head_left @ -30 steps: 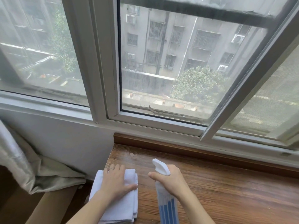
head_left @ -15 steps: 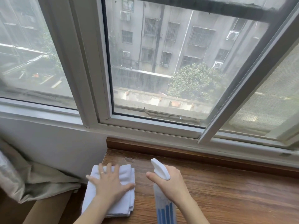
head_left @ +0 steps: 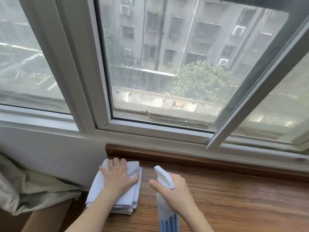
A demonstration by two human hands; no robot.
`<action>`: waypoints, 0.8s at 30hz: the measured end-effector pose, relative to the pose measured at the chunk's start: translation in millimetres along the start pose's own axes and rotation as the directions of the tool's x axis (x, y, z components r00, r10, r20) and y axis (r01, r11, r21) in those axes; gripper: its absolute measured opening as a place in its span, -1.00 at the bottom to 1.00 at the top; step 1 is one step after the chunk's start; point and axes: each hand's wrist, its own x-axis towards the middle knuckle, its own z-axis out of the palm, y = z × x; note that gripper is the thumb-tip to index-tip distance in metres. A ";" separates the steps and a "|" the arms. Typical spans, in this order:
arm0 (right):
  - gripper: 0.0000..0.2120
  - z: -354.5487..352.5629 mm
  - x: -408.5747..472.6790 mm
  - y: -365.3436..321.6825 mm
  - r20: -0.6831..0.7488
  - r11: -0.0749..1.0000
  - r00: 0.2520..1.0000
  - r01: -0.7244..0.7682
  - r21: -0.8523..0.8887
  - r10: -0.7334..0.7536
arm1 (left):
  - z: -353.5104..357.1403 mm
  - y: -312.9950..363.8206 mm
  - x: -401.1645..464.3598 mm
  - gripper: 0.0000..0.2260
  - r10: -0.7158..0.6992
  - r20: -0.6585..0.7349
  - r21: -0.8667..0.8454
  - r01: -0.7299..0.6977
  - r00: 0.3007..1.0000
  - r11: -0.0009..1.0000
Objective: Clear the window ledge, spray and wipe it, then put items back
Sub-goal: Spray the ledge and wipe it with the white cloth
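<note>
A large window with a pale frame fills the upper view, looking out on grey apartment blocks and a green tree; it rises beyond both hands. Below it runs the wooden window ledge, brown and grained, bare of objects in the part that shows, which suggests the clearing is done and the spray-and-wipe step is in hand. To the left of the hands, off the ledge's end, a grey-beige curtain lies bunched against the white wall. Under the left hand sits a folded white cloth, at the ledge's left end near the back corner; the palm presses flat on it, fingers straight and spread, probably to push it across the wood with even pressure. A ring shows on one finger. Just to the right of that hand, the right hand has its grip wrapped round the neck of a spray bottle, white head pointing away toward the window and blue liquid showing below the wrist, likely kept ready to wet the next stretch. Whether a finger is on the trigger cannot be told.
</note>
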 end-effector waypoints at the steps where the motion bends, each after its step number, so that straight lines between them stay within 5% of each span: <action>1: -0.46 -1.2 0.7 1.1 0.000 1.000 1.000 -0.003 0.001 0.003 | -2.5 3.4 8.5 -0.31 -0.005 0.019 0.015 0.005 1.000 1.000; 16: -0.49 -5.0 10.6 0.7 0.023 0.999 1.000 0.005 -0.046 -0.004 | -2.2 -2.7 -11.2 -0.13 0.050 0.115 -0.021 -0.048 0.992 0.999; 21: -0.57 -3.8 8.5 -4.0 0.042 0.999 0.999 0.012 -0.038 -0.011 | 2.2 -1.7 -55.6 0.05 -0.029 0.250 0.009 0.028 0.968 1.000; 24: -0.57 -3.7 9.1 -5.9 0.043 1.000 0.999 0.010 -0.029 -0.009 | 3.2 5.1 -62.2 -0.05 -0.068 0.231 0.015 0.066 0.970 0.998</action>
